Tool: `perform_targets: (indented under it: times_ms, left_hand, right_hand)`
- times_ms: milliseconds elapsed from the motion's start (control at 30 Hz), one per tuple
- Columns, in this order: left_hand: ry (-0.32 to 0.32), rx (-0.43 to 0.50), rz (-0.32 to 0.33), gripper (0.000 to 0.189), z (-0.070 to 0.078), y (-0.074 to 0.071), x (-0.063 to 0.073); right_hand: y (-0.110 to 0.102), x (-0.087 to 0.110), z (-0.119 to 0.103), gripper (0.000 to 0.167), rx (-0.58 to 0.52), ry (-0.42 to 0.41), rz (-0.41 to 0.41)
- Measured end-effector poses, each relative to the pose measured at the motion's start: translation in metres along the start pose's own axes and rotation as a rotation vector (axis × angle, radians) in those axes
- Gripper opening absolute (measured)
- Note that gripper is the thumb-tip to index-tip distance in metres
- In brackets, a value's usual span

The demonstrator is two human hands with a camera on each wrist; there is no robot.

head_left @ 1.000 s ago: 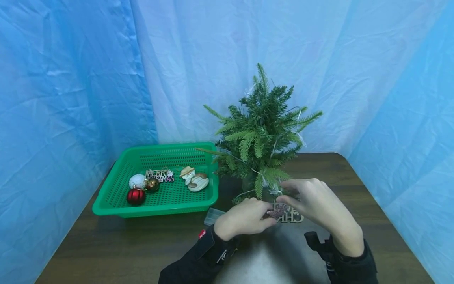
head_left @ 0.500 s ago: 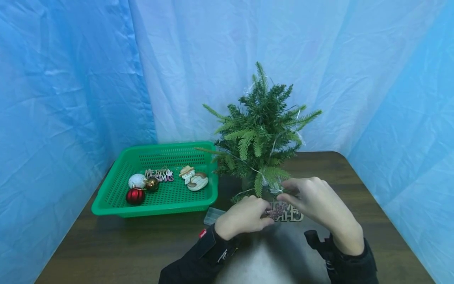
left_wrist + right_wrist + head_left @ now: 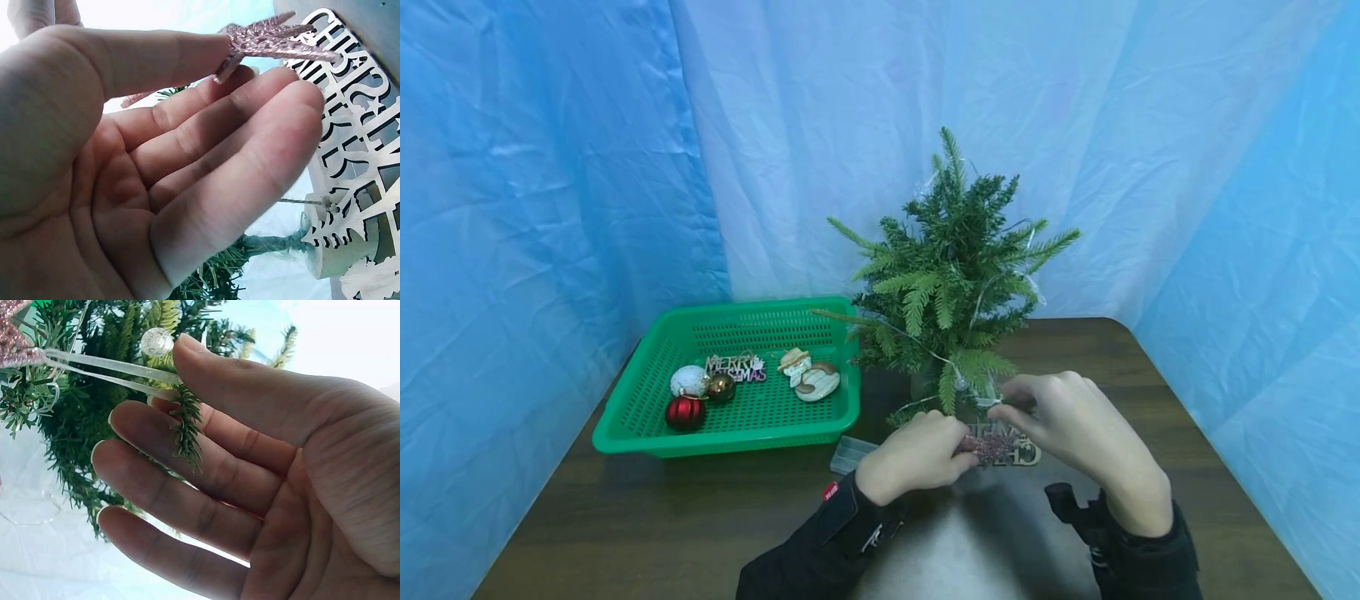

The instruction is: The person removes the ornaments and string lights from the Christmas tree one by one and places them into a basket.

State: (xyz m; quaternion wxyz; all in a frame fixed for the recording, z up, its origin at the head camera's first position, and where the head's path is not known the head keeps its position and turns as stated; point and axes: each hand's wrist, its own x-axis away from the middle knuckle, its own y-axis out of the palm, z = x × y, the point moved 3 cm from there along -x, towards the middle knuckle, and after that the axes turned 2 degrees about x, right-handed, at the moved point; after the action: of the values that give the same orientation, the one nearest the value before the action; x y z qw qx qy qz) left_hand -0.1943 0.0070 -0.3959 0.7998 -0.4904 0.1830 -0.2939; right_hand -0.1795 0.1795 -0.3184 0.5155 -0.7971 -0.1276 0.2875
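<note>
Our left hand [image 3: 917, 454] pinches one glitter ornament [image 3: 269, 45], our right hand [image 3: 1067, 421] one ribbon loop [image 3: 112, 367]; one basket [image 3: 737, 438] holds three baubles [image 3: 685, 413].

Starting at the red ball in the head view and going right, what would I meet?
Red ball, Merry Christmas sign, snowman-like ornament, left hand, pink glittery ornament, right hand.

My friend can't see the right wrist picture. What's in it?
A right hand pinches a white ribbon loop running to a glittery pink ornament, which is cut off at the left edge. A green sprig shows in front of the hand, with a clear ball and tree beyond.
</note>
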Motion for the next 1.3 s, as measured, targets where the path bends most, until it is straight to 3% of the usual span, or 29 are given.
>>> perform_targets:
  times_ms: [433, 833, 1033, 1300]
  left_hand:
    - [0.063, 0.001, 0.063, 0.03, 0.006, -0.005, 0.002]
    - [0.085, -0.038, 0.139, 0.037, 0.015, -0.011, 0.008]
    - [0.096, -0.05, 0.175, 0.039, 0.019, -0.016, 0.012]
    - [0.114, -0.063, 0.221, 0.033, 0.022, -0.019, 0.014]
  right_hand:
    - [-0.003, 0.003, 0.001, 0.022, -0.016, -0.004, 0.019]
    - [-0.004, 0.002, 0.002, 0.028, -0.008, 0.007, 0.045]
    - [-0.005, 0.002, 0.003, 0.023, 0.012, -0.004, 0.07]
    - [-0.005, 0.003, 0.005, 0.013, 0.009, 0.008, 0.028]
